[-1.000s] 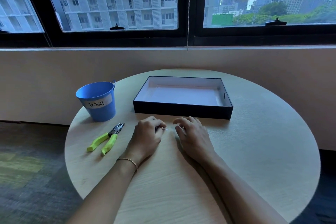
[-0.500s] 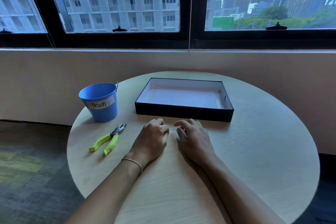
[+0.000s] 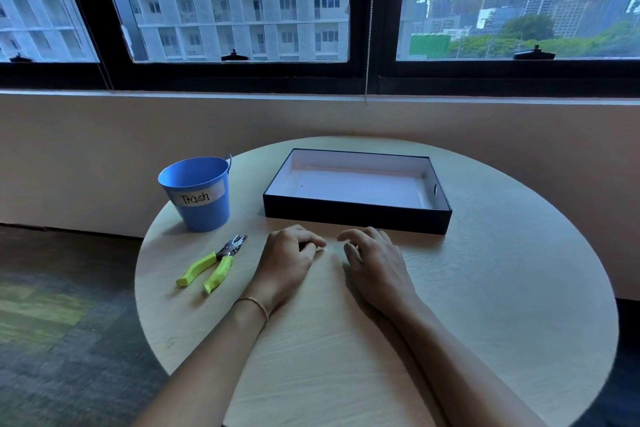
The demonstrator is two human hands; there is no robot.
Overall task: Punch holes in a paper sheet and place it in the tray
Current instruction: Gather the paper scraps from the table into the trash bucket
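Head view: a round, pale wood counter (image 3: 485, 305) filled the lower middle of the frame. Both hands rested on it side by side just below the centre, knuckles up and close together without touching.

The left hand (image 3: 287, 260) had its fingers curled under, and a tiny white speck (image 3: 325, 249) lay right at its fingertips. Whether the fingers pinched it or only touched it could not be told. The right hand (image 3: 377, 263) had loosely bent fingers with their tips down on the counter and nothing visible in its grasp. A thin bracelet (image 3: 254, 303) circled the left wrist.

Just above the hands, at the centre of the frame, stood the black tray (image 3: 356, 217) with a white inside. A pale sheet lay flat on its floor, apparently the paper sheet (image 3: 360, 189), with a small dark dot near its left edge.

Left of the hands lay the hole punch (image 3: 209, 265), a plier type with lime-green handles and its metal head pointing up and to the right, apart from both hands. Above it, left of the tray, a blue bucket (image 3: 195, 208) stood upright with a "Trash" label.

Across the top of the frame ran a dark-framed window (image 3: 374, 76) showing apartment blocks and sky, with a beige wall (image 3: 104, 156) below it. Carpeted floor (image 3: 52, 340) took up the lower left.
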